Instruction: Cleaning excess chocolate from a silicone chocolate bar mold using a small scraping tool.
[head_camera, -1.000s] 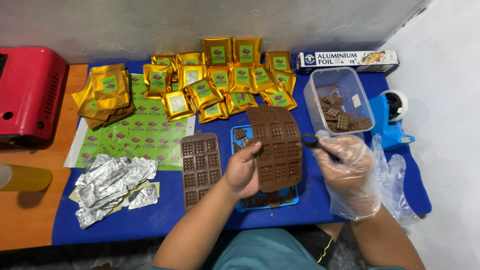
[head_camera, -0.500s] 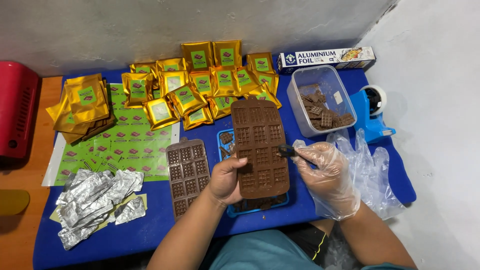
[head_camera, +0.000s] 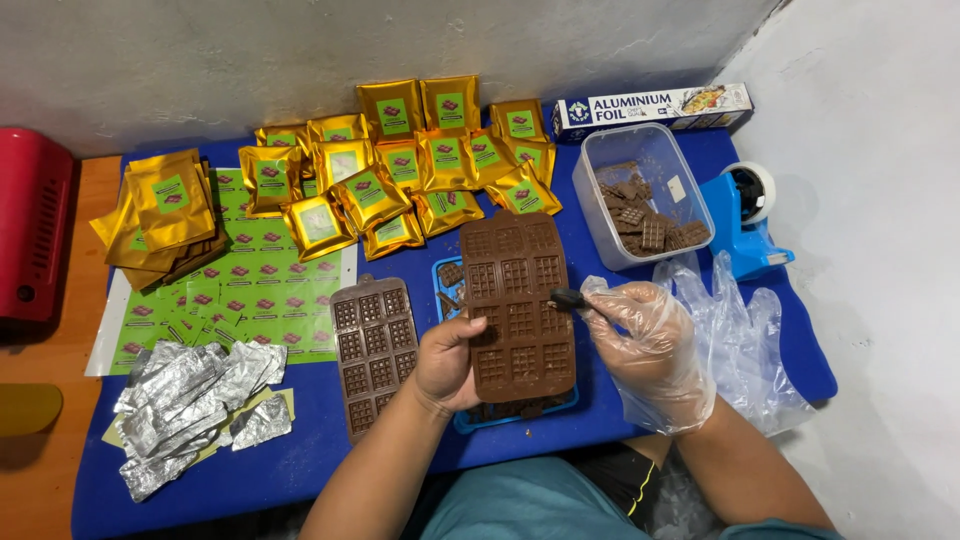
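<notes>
My left hand (head_camera: 447, 362) grips the left edge of a brown silicone chocolate mould (head_camera: 517, 300), holding it tilted above a blue tray (head_camera: 520, 412). My right hand (head_camera: 645, 345), in a clear plastic glove, pinches a small dark tool (head_camera: 568, 298) whose tip touches the mould's right edge. A second brown mould (head_camera: 372, 349) lies flat on the blue table just left of my left hand. Small chocolate pieces show in the tray under the held mould.
A clear plastic tub (head_camera: 640, 195) of chocolate bars stands at the right, with a foil box (head_camera: 650, 103) behind it and a blue tape dispenser (head_camera: 745, 220) beside it. Gold pouches (head_camera: 400, 170) cover the back. Label sheet (head_camera: 240, 300), foil scraps (head_camera: 190, 395), spare gloves (head_camera: 745, 335), red appliance (head_camera: 35, 220).
The view has shifted so the table sits further right and lower. Both hands keep hold of the mould and the tool, with the tool still at the mould's right edge.
</notes>
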